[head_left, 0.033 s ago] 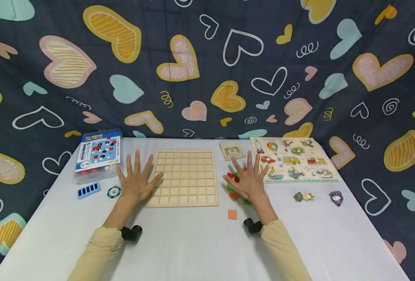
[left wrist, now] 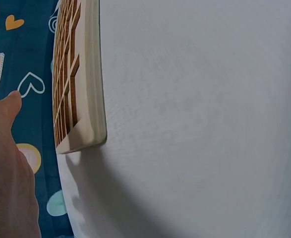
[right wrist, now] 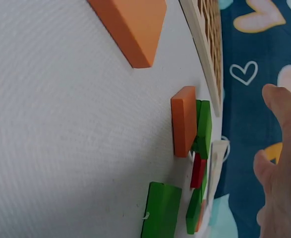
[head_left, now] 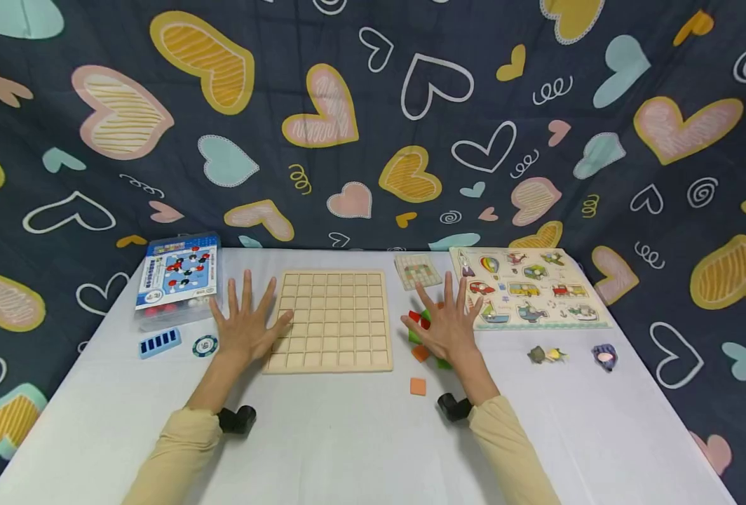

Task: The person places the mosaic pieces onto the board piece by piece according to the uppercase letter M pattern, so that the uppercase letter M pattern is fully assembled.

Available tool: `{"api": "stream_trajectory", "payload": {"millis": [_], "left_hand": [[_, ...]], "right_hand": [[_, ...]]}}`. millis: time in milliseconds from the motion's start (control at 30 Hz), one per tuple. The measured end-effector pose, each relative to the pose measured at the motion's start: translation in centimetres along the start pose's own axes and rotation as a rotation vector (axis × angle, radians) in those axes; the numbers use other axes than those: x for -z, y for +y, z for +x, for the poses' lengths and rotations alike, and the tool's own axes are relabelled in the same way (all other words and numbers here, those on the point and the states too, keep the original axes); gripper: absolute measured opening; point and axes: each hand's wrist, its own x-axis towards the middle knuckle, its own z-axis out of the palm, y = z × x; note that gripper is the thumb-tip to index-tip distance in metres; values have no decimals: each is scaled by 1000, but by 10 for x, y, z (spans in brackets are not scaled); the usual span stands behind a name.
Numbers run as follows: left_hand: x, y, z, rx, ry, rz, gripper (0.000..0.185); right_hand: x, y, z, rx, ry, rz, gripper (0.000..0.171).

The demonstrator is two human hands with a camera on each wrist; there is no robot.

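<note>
I cannot read any text in these pictures. The clear plastic box with the blue printed label (head_left: 178, 275), at the far left of the white table, carries some lines of print, but they are too small for me to read. The round green and white chip (head_left: 205, 344) near it shows a mark in its centre, also too small.

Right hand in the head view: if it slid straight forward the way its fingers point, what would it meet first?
Probably the small patterned card, or the vehicle peg puzzle to its right. The right hand lies flat over coloured blocks; depth is unclear.
</note>
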Motion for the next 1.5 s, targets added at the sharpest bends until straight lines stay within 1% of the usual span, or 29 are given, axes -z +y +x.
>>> {"api": "stream_trajectory", "payload": {"millis": [200, 367, 567, 733, 867, 1033, 1133, 1233, 1400, 1500], "left_hand": [[-2, -1, -4, -2, 1, -8, 77], [-4, -1, -6, -11, 17, 8, 78], [-7, 3, -5, -26, 25, 25, 77], [-8, 7, -5, -32, 29, 2, 76], [-7, 10, -7, -37, 34, -16, 76], [-5, 12, -11, -39, 41, -12, 76], [-5, 12, -15, -48, 39, -19, 77], [-5, 12, -20, -56, 22, -21, 77], [-6, 11, -31, -71, -1, -24, 78], [-5, 10, -39, -79, -16, -33, 77]], "right_hand": [[-4, -2, -2, -5, -15, -1, 78], [-5, -2, -3, -8, -17, 7, 77], [-3, 0, -3, -16, -20, 0, 76], [0, 1, -4, -16, -20, -2, 76], [1, 1, -4, -13, -27, 6, 76], [1, 1, -5, -2, -18, 6, 77], [1, 2, -6, 3, -16, 5, 77], [0, 3, -8, 6, -16, 4, 77], [1, 3, -12, 11, -2, 9, 76], [3, 4, -15, 19, 0, 31, 75]]}}
